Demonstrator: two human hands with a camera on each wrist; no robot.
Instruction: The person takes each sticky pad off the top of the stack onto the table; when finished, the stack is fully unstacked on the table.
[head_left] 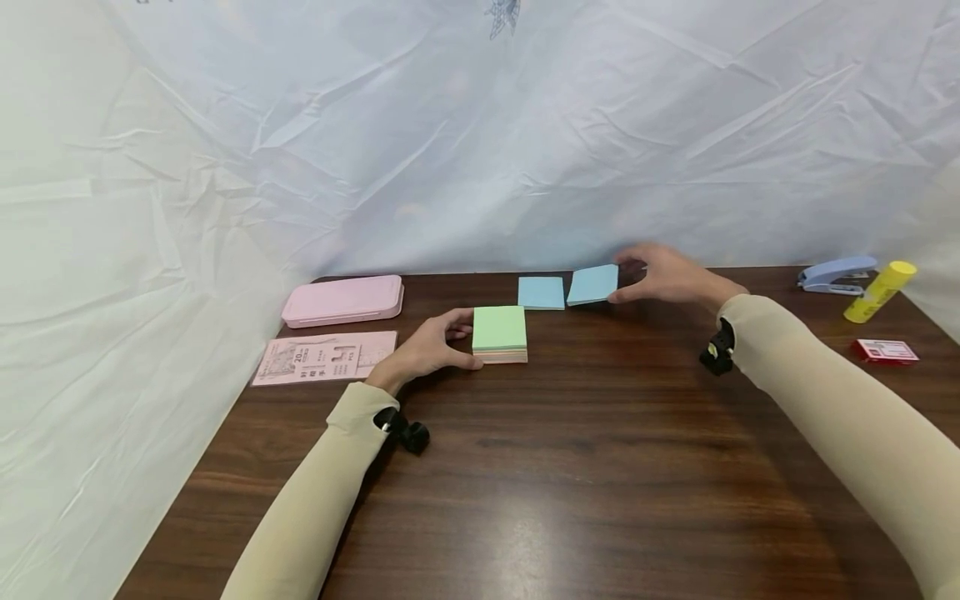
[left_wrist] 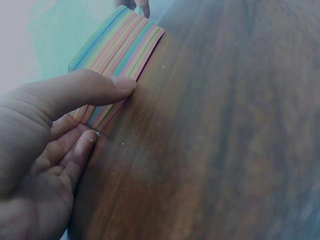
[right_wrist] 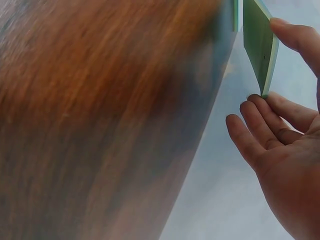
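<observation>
A pad of sticky notes [head_left: 499,332] with a green top sheet and multicoloured layers [left_wrist: 118,55] sits mid-table. My left hand [head_left: 427,347] grips its left side, with the thumb [left_wrist: 87,86] along the near edge. My right hand [head_left: 667,275] pinches a single blue note [head_left: 593,284] by its right edge and holds it just above the table at the back. In the right wrist view that note [right_wrist: 259,42] is held edge-on between thumb and fingers [right_wrist: 252,131]. Another blue note [head_left: 541,292] lies flat beside it, behind the pad.
A pink case [head_left: 343,300] and a pink printed sheet [head_left: 324,357] lie at the left on the dark wooden table [head_left: 585,467]. A blue stapler [head_left: 834,276], a yellow glue stick [head_left: 879,292] and a small red box [head_left: 885,351] sit at the right. A white sheet hangs behind.
</observation>
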